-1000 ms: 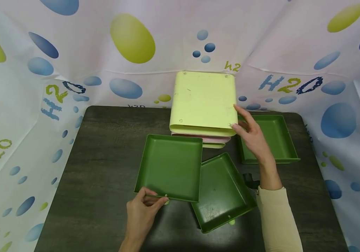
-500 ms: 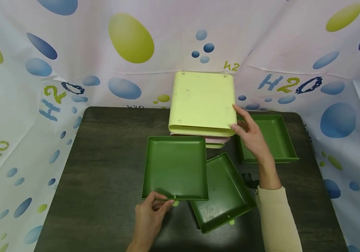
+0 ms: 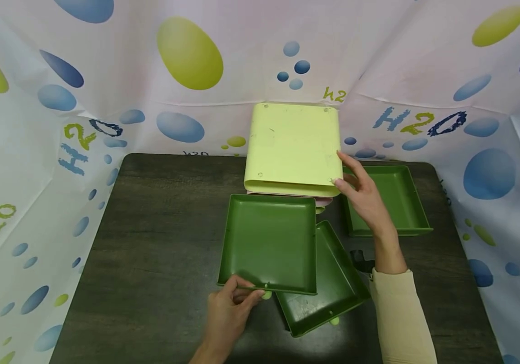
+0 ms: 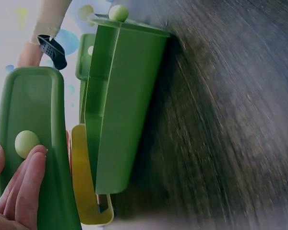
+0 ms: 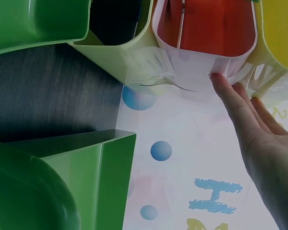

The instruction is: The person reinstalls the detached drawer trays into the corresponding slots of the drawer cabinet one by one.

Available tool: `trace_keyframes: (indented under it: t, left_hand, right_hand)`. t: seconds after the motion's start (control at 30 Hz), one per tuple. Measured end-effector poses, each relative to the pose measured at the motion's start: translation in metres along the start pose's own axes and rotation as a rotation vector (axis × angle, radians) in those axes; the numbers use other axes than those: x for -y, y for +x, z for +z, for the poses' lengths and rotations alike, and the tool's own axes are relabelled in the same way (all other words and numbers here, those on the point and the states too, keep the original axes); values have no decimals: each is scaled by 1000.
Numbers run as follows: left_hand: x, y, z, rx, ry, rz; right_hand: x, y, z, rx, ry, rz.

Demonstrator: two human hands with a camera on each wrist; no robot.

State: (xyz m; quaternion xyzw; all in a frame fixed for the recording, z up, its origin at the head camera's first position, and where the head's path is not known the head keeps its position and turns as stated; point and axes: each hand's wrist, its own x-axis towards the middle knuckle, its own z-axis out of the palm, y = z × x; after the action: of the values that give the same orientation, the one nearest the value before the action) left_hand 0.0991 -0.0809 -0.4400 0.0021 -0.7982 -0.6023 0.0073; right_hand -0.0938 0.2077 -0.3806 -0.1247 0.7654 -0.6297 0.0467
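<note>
My left hand [image 3: 230,313] grips a square green drawer [image 3: 266,237] at its front wall, beside the pale round knob [image 4: 26,143]. The drawer is held in front of the stacked drawer unit [image 3: 294,146], its far edge close below the yellow top tier. Beyond it, my right hand [image 3: 364,194] rests on the unit's right side with fingers extended. In the right wrist view the unit's tiers are hollow, and my fingers touch near the pink one [image 5: 197,69]. The held drawer overlaps a second green drawer [image 3: 328,288], which lies askew on the table.
A third green drawer [image 3: 396,197] lies at the table's back right, beside the right forearm. The dark wooden table [image 3: 150,242] backs onto a dotted curtain [image 3: 223,55], right behind the drawer unit. A dark strap [image 4: 53,51] circles the right wrist.
My left hand has carried the green drawer to the right, in front of the unit, covering more of the lower tiers and the second drawer. The right hand has stayed on the unit.
</note>
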Motion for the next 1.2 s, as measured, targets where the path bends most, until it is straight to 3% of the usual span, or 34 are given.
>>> trace_keyframes:
  t: [0.5,0.73,1.2]
  left_hand:
    - [-6,-5,13,100,17,27]
    - [-8,-5,18,99,16,55]
    - [-12,-1,20,57,124,87]
  right_hand:
    - [0,-1,-2,-4,-4,-14]
    - [0,0,-2,-1,4,-15]
    - [-1,1,0,-2,5,-5]
